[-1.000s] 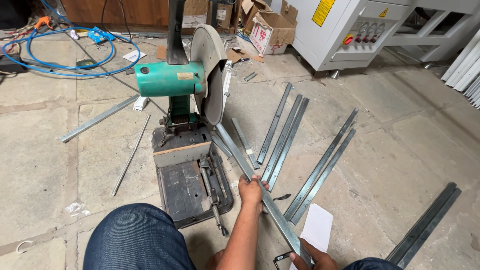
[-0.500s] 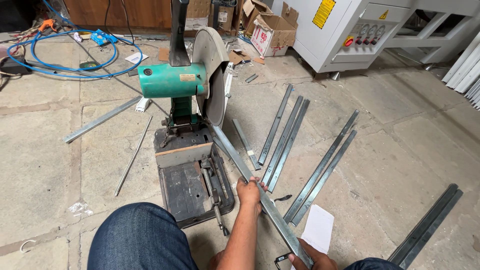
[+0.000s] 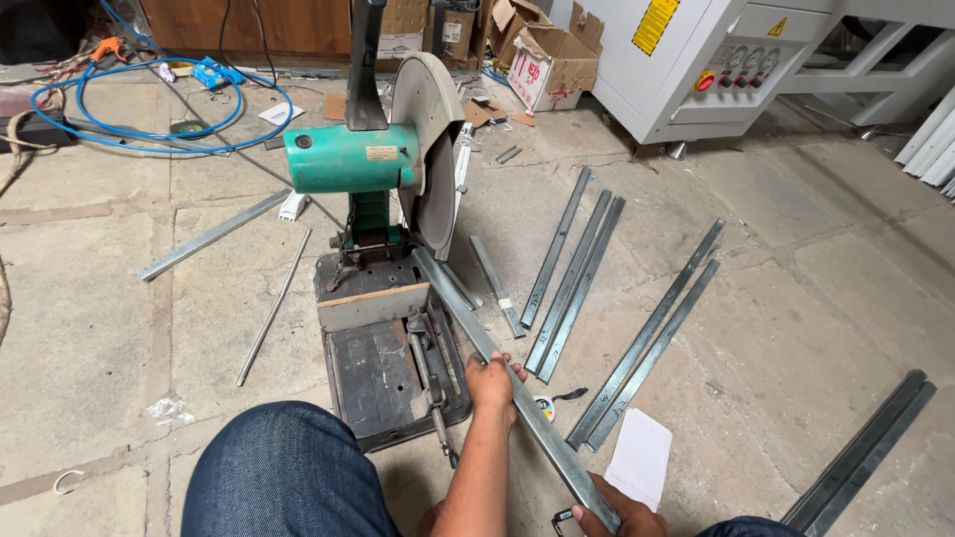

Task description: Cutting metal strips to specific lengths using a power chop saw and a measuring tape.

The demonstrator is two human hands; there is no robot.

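Hands: left hand [image 3: 491, 383] wrapped over long steel bar [image 3: 497, 373], right hand [image 3: 619, 517] gripping its near end, under green chop saw [image 3: 383, 164]. Yellow rectangular warning label [image 3: 655, 22] on grey cabinet [image 3: 686, 60]; open cardboard box [image 3: 552, 65] beside it.

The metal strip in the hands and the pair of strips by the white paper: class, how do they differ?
The held metal strip is lifted, gripped by the left hand and right hand, its far end under the saw blade. The pair of strips lies flat on the floor, untouched, side by side. Both are long, grey and narrow.
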